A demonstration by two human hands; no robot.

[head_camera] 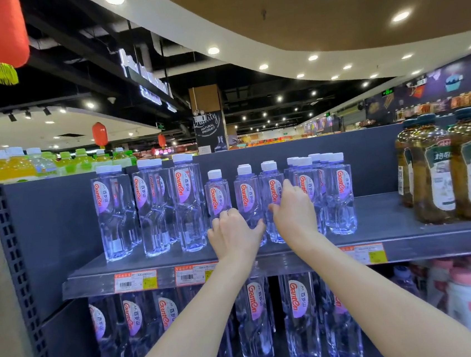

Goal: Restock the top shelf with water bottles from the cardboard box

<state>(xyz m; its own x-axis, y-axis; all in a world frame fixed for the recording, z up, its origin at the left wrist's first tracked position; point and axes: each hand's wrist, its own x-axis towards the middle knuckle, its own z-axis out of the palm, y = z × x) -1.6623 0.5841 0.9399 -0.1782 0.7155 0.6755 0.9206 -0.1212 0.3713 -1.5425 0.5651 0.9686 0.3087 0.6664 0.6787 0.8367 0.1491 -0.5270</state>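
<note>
Water bottles [339,193] are standing in rows on the top shelf [377,215], tall ones at the left and small ones in the middle. The left hand [235,233] is curling its fingers round the low part of a small bottle [247,194]. The right hand [293,216] is gripping the neighbouring bottle [270,174] just to its right, thumb on the front.

Small Ganten water bottles [339,193] stand upright on the grey top shelf [377,215]. They are clear, with white caps and pink-and-white labels, in short rows running back from the front edge. Three rows of taller Ganten bottles [150,207] stand to their left. The right hand [293,210] grips one small bottle [273,188] round its middle. The left hand [234,233] seems to clasp the neighbouring bottle [247,194], though the hand itself hides the contact.
</note>
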